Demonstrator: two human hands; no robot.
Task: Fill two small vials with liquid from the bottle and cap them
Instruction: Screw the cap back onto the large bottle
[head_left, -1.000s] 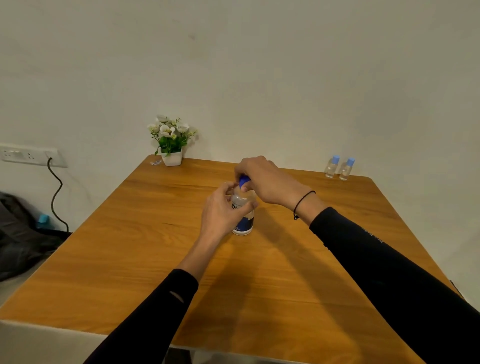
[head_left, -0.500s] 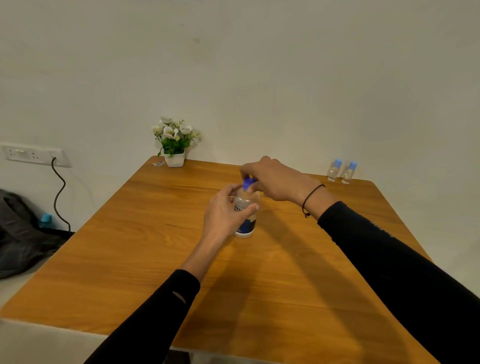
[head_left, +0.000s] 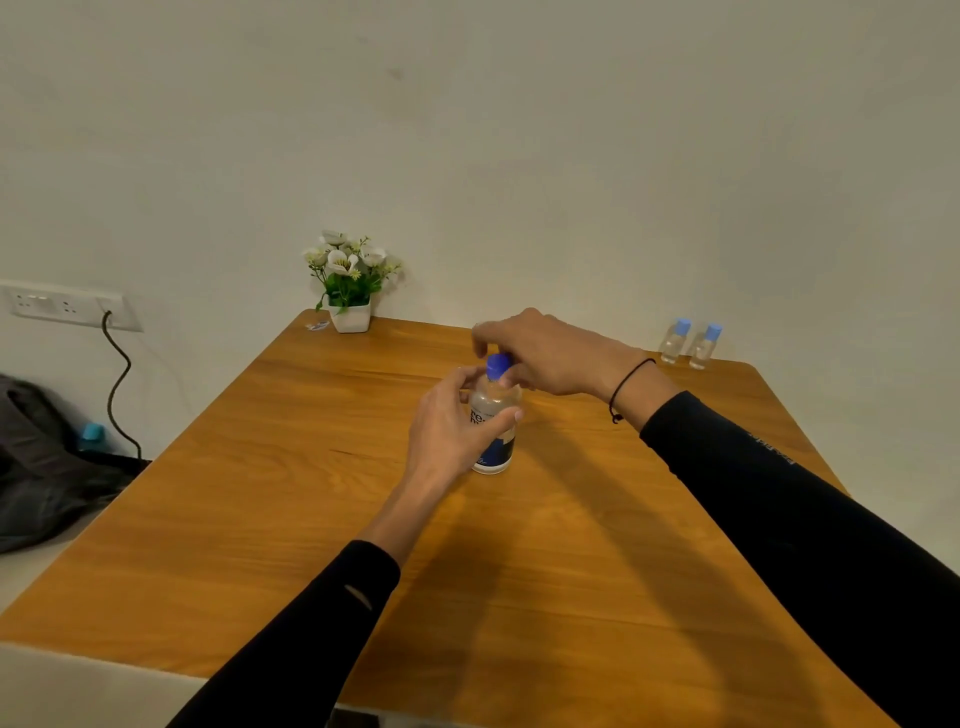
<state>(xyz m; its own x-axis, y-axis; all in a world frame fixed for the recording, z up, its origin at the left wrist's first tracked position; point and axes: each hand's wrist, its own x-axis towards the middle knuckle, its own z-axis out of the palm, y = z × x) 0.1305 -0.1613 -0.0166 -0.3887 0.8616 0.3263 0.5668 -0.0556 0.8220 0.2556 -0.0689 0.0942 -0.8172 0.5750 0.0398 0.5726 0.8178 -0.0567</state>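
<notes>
- Curling around the clear bottle (head_left: 493, 431) at frame centre, the left hand (head_left: 452, 426) grips its body, thumb across the label.
- Right hand (head_left: 545, 353) pinches the blue cap (head_left: 497, 367) from above with its fingertips.
- Bottle stands upright on the wooden table (head_left: 311, 519).
- Two small vials (head_left: 690, 343), blue-capped, stand just beside each other at the table's far right corner.
</notes>
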